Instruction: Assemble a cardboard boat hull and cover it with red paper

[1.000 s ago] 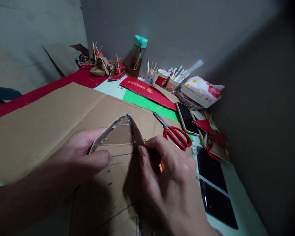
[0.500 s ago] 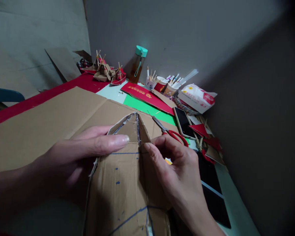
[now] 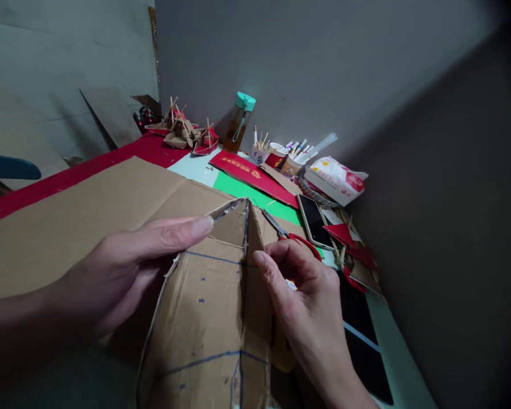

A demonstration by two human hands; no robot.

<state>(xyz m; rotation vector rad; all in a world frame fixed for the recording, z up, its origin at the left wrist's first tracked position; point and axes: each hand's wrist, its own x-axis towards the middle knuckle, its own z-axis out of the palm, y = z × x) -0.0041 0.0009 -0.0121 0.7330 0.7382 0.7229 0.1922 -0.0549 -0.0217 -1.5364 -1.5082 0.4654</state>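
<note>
"Cardboard form (image 3: 213,318): where is it?"
"Held up, point facing away, before the flat cardboard sheet (image 3: 80,233)."
"How?"
"Left hand (image 3: 132,258), thumb uppermost, clasps its left edge; right hand (image 3: 310,295), thumb and forefinger nearly together, pinches the right wall. Red-handled scissors (image 3: 286,234) lie beyond."

The left forearm (image 3: 29,312) lay nearly level, the left hand (image 3: 128,270) gripping with its thumb (image 3: 183,234) stretched straight. The right hand (image 3: 310,301) slanted up and inward, right thumb (image 3: 273,279) and forefinger (image 3: 290,251) pinched close.
</note>
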